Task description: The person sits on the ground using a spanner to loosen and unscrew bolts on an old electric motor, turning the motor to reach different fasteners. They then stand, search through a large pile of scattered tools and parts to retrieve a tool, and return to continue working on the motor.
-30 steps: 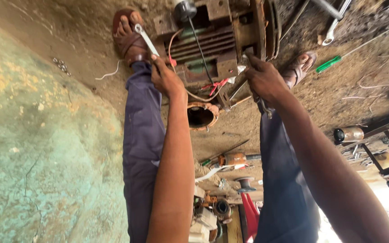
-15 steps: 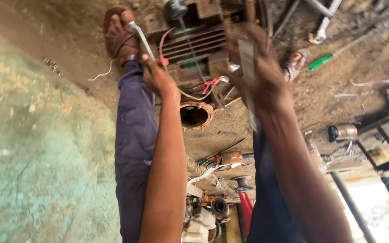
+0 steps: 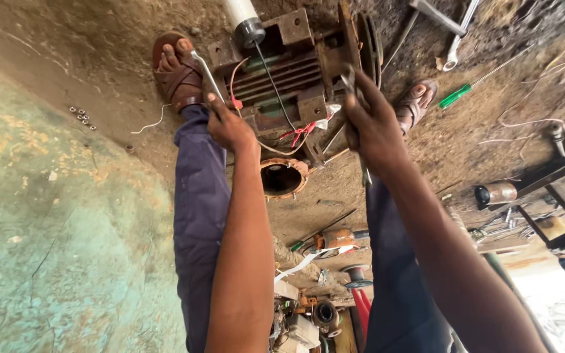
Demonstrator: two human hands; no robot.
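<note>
View: head camera, looking down along the person's own legs to a dirt workshop floor.
Landmark: a rusty electric motor (image 3: 295, 78) lies on the ground between the two sandalled feet, its ribbed casing facing up.
Left hand: the left hand (image 3: 230, 124) is closed round the handle of a slim spanner (image 3: 201, 70), whose head reaches the motor's left corner, just beside the left foot (image 3: 176, 68).
Right hand: the right hand (image 3: 374, 127) is wrapped tight about a long metal tool (image 3: 363, 171) held against the motor's right end plate. Whether its tip is seated on a fastener cannot be told.
Wiring: red and pale wires (image 3: 302, 131) spill from the motor's near side, between the two hands.
Loose part: a round rusty end cover (image 3: 282, 176) lies just this side of the motor.
Around: a green-handled screwdriver (image 3: 456, 96) and a second spanner (image 3: 456, 49) rest right of the motor. A few small nuts (image 3: 81, 116) sit well to its left.
Step in hand: by the look of it, the casing is being worked on at both ends at once, one tool bracing while the other turns.
Next move calls for: a firm counter-hold on the right, a squarely seated spanner on the left, and the wires kept free of both tools.
</note>
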